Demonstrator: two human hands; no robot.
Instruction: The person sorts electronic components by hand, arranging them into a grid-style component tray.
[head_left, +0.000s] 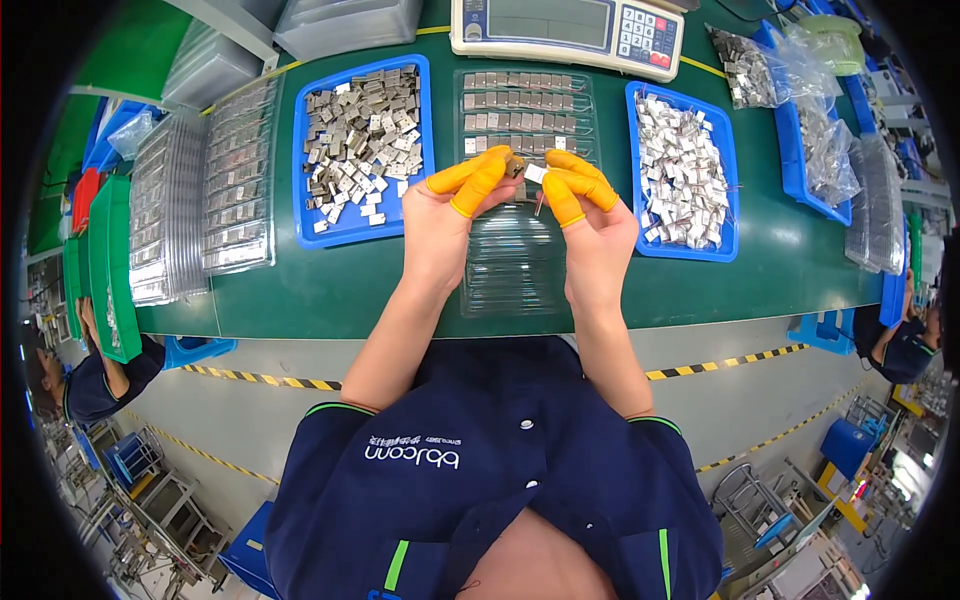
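My left hand (440,215), with yellow finger cots on, pinches a small metal connector shell (514,167). Facing it, my right hand (603,235) holds a small white connector (536,173) between cot-covered fingertips; a thin wire seems to trail below. The two pieces are close together; whether they touch I cannot tell. Under my hands lies a clear blister tray (515,265), its far rows filled with metal connectors (520,101). To the left, a blue tray (301,170) holds loose metal shells (362,135). At the right, another blue tray (634,165) holds white connectors (686,180).
A digital scale (570,30) stands at the back. Stacks of clear blister trays (165,220) are on the left; bagged parts (745,65) and a further blue tray (800,165) are on the right. Co-workers sit at both sides. The table's front edge (300,333) runs below my forearms.
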